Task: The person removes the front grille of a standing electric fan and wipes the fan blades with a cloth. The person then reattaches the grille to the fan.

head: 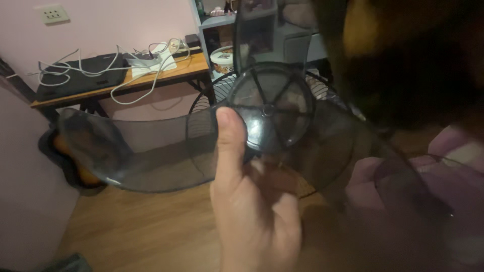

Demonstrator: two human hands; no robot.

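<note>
A smoky transparent plastic fan blade (151,151) with three vanes is held up close to the camera. My left hand (252,211) grips it near the round hub (275,108), thumb pressed on the front and fingers behind. My right hand (448,166) is at the right edge, blurred; its fingers show through the right vane and seem to hold it. One vane points up, one stretches left, and one runs toward the lower right.
Behind the blade a black wire fan guard (212,93) stands on the wooden floor (141,226). A low wooden table (121,85) against the pink wall carries a black flat case, white cables and a charger. A shelf unit (222,30) holds a round tin. A dark blur fills the upper right.
</note>
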